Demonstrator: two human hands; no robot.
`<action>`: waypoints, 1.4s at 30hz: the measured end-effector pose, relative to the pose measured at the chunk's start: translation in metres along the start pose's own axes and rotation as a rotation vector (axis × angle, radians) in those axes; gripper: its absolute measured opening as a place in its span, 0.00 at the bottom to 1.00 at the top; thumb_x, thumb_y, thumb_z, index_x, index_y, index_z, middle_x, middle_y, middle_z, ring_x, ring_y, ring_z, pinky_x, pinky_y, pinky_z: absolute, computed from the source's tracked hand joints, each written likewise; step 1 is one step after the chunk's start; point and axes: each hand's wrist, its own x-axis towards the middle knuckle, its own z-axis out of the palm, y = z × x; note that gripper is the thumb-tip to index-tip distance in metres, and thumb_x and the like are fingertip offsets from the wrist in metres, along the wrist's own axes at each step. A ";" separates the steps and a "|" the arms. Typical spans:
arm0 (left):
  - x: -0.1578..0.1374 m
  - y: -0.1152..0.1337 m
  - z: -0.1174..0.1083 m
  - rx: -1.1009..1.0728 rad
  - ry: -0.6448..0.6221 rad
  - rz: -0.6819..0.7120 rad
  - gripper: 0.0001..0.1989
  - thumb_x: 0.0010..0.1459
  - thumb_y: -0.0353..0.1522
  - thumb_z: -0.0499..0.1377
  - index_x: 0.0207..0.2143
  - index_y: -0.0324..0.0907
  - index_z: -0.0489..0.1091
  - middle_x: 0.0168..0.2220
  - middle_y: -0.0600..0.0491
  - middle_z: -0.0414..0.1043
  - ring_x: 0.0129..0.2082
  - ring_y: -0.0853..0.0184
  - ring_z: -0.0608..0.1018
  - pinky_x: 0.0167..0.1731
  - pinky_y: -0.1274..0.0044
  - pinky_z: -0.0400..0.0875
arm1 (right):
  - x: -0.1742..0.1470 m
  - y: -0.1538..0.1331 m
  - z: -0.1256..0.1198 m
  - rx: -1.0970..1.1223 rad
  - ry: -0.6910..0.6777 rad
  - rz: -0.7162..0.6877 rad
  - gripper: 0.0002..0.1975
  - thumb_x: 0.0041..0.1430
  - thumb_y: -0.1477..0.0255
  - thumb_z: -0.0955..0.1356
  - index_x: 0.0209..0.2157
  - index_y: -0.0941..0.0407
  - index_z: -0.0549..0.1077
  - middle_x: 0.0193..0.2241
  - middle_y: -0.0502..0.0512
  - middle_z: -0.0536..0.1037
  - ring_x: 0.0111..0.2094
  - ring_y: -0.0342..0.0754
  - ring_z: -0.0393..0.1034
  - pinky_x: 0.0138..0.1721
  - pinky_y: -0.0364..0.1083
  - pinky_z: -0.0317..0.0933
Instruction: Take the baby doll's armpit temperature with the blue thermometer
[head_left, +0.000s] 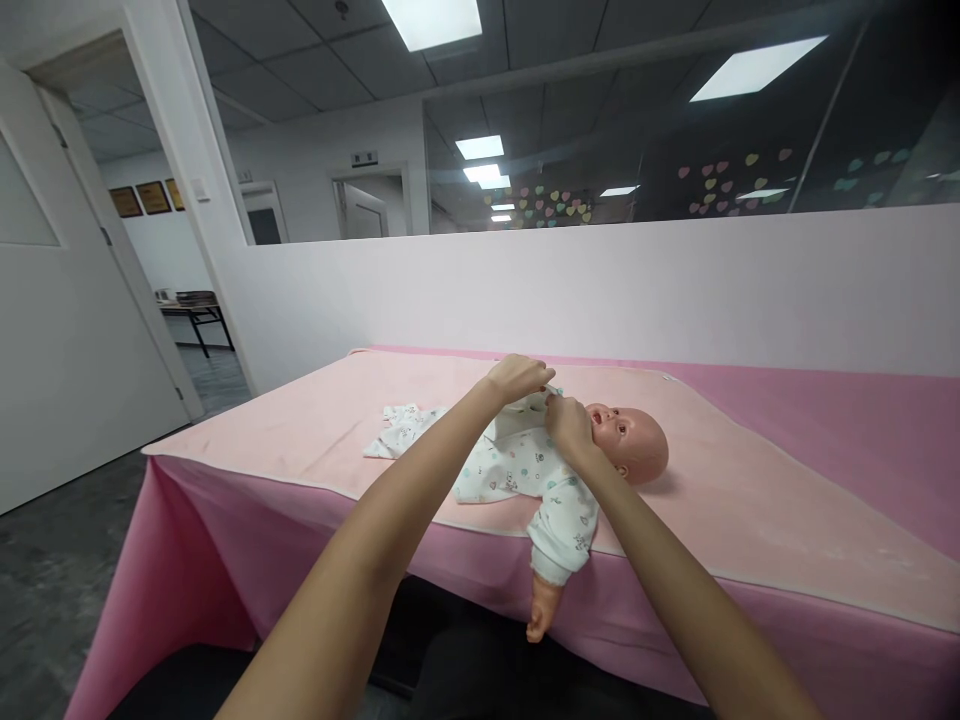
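Observation:
A baby doll [637,443] lies on its back on the table, head to the right, one arm hanging over the front edge. It wears a white printed baby shirt [517,465], whose front is lifted at the chest. My left hand [523,376] reaches over the doll's far side, fingers bent and pinching the shirt's edge. Close beside the doll's chin, my right hand [568,425] is closed on the shirt near the neckline. Matching printed baby pants [401,432] lie toward the left; my left forearm partly hides them. The doll's far arm is hidden.
A peach mat [750,500] covers the table over a pink cloth [847,420] that drapes down the front. Behind stands a white half wall [600,300] with glass above. On the left is an open door [67,290].

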 end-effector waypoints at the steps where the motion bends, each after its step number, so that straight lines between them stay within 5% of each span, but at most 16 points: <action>1: 0.000 0.001 0.000 0.008 -0.002 0.011 0.06 0.58 0.30 0.53 0.35 0.38 0.68 0.34 0.46 0.71 0.33 0.62 0.75 0.28 0.76 0.61 | 0.000 0.000 0.002 0.005 -0.009 0.001 0.12 0.59 0.76 0.60 0.35 0.60 0.74 0.27 0.62 0.76 0.31 0.48 0.71 0.33 0.43 0.55; 13: -0.007 0.004 0.001 0.043 0.015 0.082 0.07 0.56 0.29 0.56 0.38 0.38 0.65 0.34 0.47 0.70 0.33 0.64 0.75 0.27 0.77 0.63 | 0.009 0.002 -0.022 -0.027 0.163 0.112 0.14 0.58 0.65 0.61 0.41 0.58 0.69 0.34 0.61 0.75 0.33 0.52 0.70 0.30 0.44 0.53; 19: -0.017 -0.014 0.006 0.053 -0.008 -0.035 0.16 0.54 0.19 0.49 0.43 0.42 0.65 0.38 0.49 0.70 0.35 0.66 0.74 0.29 0.78 0.64 | 0.010 0.015 -0.029 0.006 0.128 -0.083 0.09 0.55 0.76 0.61 0.35 0.55 0.70 0.33 0.55 0.75 0.32 0.48 0.67 0.27 0.43 0.48; 24: -0.043 -0.043 -0.011 -0.106 -0.184 -0.200 0.15 0.46 0.20 0.53 0.35 0.41 0.72 0.39 0.49 0.72 0.37 0.64 0.74 0.32 0.78 0.66 | -0.009 0.034 -0.026 0.052 0.130 -0.259 0.11 0.54 0.76 0.60 0.31 0.55 0.74 0.32 0.56 0.76 0.35 0.49 0.66 0.30 0.44 0.52; 28: -0.053 -0.048 -0.020 -0.467 -0.637 -0.179 0.14 0.40 0.28 0.61 0.34 0.46 0.73 0.36 0.54 0.74 0.33 0.65 0.74 0.31 0.78 0.68 | -0.026 0.049 -0.019 0.068 0.090 -0.455 0.11 0.52 0.77 0.61 0.29 0.54 0.75 0.31 0.53 0.77 0.37 0.49 0.65 0.40 0.46 0.54; 30: -0.045 -0.045 -0.013 -0.558 -0.708 -0.150 0.14 0.39 0.32 0.62 0.34 0.47 0.74 0.35 0.54 0.74 0.33 0.64 0.74 0.32 0.77 0.68 | -0.031 0.059 -0.017 0.103 0.120 -0.487 0.09 0.52 0.74 0.62 0.30 0.53 0.75 0.32 0.53 0.77 0.39 0.49 0.66 0.46 0.49 0.52; 34: -0.011 -0.035 0.031 -0.669 -0.419 -0.189 0.16 0.48 0.32 0.55 0.40 0.47 0.72 0.38 0.55 0.74 0.37 0.66 0.74 0.35 0.79 0.68 | -0.024 0.089 -0.014 0.258 0.245 -0.288 0.12 0.55 0.66 0.61 0.34 0.54 0.74 0.36 0.54 0.77 0.39 0.50 0.67 0.50 0.53 0.50; 37: 0.012 -0.023 0.075 -0.570 -0.151 -0.439 0.19 0.56 0.32 0.46 0.48 0.44 0.66 0.48 0.52 0.69 0.46 0.66 0.71 0.43 0.79 0.66 | -0.011 0.119 -0.002 0.472 0.274 -0.039 0.16 0.55 0.62 0.61 0.35 0.55 0.74 0.39 0.56 0.76 0.42 0.51 0.67 0.47 0.51 0.55; 40: 0.020 -0.015 0.113 -0.500 -0.146 -0.512 0.21 0.59 0.34 0.42 0.53 0.40 0.61 0.55 0.46 0.61 0.54 0.59 0.63 0.51 0.68 0.60 | -0.002 0.144 0.018 0.842 0.267 0.235 0.18 0.50 0.57 0.63 0.34 0.55 0.75 0.39 0.54 0.77 0.42 0.51 0.68 0.45 0.49 0.59; 42: 0.020 -0.015 0.131 -0.483 -0.206 -0.507 0.19 0.58 0.36 0.43 0.48 0.41 0.65 0.52 0.47 0.64 0.54 0.59 0.64 0.52 0.66 0.58 | -0.002 0.152 0.031 1.114 0.288 0.391 0.19 0.48 0.55 0.64 0.30 0.56 0.75 0.35 0.54 0.78 0.39 0.51 0.69 0.42 0.48 0.62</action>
